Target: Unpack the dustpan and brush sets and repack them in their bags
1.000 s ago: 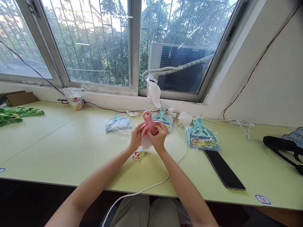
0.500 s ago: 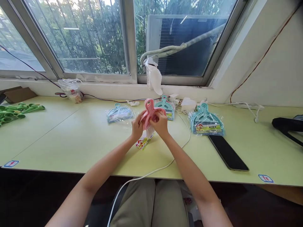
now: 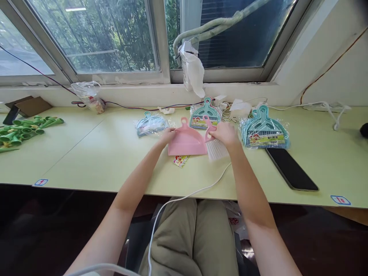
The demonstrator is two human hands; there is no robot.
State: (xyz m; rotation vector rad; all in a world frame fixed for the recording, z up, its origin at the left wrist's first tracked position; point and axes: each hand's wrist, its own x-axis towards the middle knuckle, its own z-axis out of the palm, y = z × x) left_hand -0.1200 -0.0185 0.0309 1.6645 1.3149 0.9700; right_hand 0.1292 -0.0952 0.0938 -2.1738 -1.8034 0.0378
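My left hand (image 3: 168,137) is closed on the left edge of a pink dustpan (image 3: 186,141), which lies low over the table with its handle loop pointing away from me. In my right hand (image 3: 225,134) is a small pink brush (image 3: 209,132) with white bristles, gripped near the base of its handle. The brush is just right of the dustpan, bristles towards me. A printed card (image 3: 181,161) lies partly under the dustpan's front edge. Behind sits a wrapped teal dustpan set (image 3: 206,111).
More wrapped sets stand at the left (image 3: 151,124) and right (image 3: 264,128). A black phone (image 3: 291,168) lies at the right. A white cable (image 3: 198,190) crosses the table's front edge. Green tubular pieces (image 3: 25,132) and a cardboard box (image 3: 33,106) are far left.
The pink brush and dustpan, held together before, are now apart. The dustpan lies flat to the left and the brush has moved right in my right hand. The camera view has tilted down.
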